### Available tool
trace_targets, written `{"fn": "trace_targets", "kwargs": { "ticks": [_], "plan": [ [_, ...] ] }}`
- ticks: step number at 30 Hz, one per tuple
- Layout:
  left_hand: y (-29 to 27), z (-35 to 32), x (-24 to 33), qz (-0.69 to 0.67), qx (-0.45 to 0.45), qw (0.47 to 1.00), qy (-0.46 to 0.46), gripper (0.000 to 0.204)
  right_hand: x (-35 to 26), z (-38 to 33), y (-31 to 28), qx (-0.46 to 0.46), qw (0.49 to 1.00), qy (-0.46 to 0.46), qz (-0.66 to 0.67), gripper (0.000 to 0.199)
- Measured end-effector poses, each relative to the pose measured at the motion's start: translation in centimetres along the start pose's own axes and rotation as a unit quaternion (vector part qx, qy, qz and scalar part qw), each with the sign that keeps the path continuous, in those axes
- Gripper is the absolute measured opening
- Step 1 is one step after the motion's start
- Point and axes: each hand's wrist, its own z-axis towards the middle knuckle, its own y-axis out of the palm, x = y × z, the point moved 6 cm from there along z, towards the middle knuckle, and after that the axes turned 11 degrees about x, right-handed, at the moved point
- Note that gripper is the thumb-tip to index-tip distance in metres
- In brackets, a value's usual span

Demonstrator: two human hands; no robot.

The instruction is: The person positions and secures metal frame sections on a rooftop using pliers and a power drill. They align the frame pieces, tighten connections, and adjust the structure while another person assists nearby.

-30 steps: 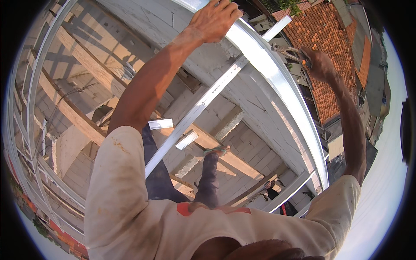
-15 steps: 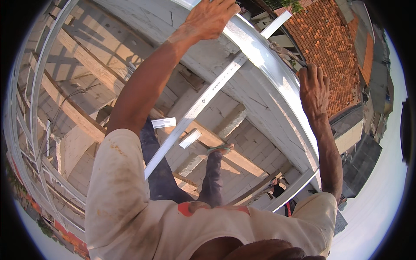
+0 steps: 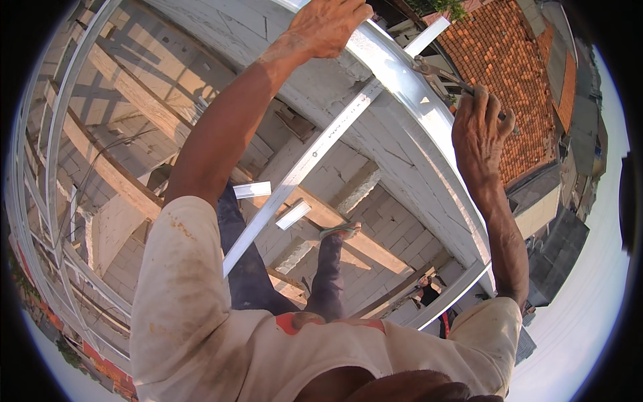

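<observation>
My left hand is at the top edge of the view, its fingers curled over the rim of a long shiny metal strip; the fingertips are partly cut off. On the right, my right hand is wrapped around the handles of what looks like a pair of metal snips. The snips' worn metal head lies at the strip's outer edge; exactly where the jaws meet it I cannot tell. A narrow silver metal profile runs diagonally under the strip and pokes out beyond it.
Below me, wooden beams span a block-walled space, and my sandalled foot rests on one. Two short metal offcuts lie near my legs. Silver framing stands at left. Another person is lower down; a tiled roof lies beyond.
My right hand has shifted slightly up and left, and its fingers have spread with the tool's handles. The left hand stays almost where it was.
</observation>
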Motion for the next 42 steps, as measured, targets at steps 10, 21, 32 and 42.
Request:
{"fn": "trace_targets", "kwargs": {
  "ticks": [10, 21, 32, 42],
  "plan": [
    [-1.0, 1.5, 1.0, -0.036, -0.072, 0.995, -0.051, 0.066, 0.2, 0.4, -0.3, -0.024, 1.000, 0.000, 0.002, 0.019],
    [-0.6, 0.6, 0.3, 0.017, -0.086, 0.995, -0.048, 0.067, 3.1, 1.5, 3.4, -0.026, 0.976, -0.075, 0.204, 0.011],
    [-0.3, -1.1, -1.5, -0.039, 0.013, 0.998, -0.040, 0.054, 4.3, 4.0, 10.3, -0.045, 0.950, -0.136, 0.278, 0.020],
    [0.7, -0.2, -0.3, 0.027, -0.074, 0.997, -0.027, 0.066, 0.2, 2.6, -1.1, 0.024, 0.999, -0.019, 0.042, 0.032]
  ]
}}
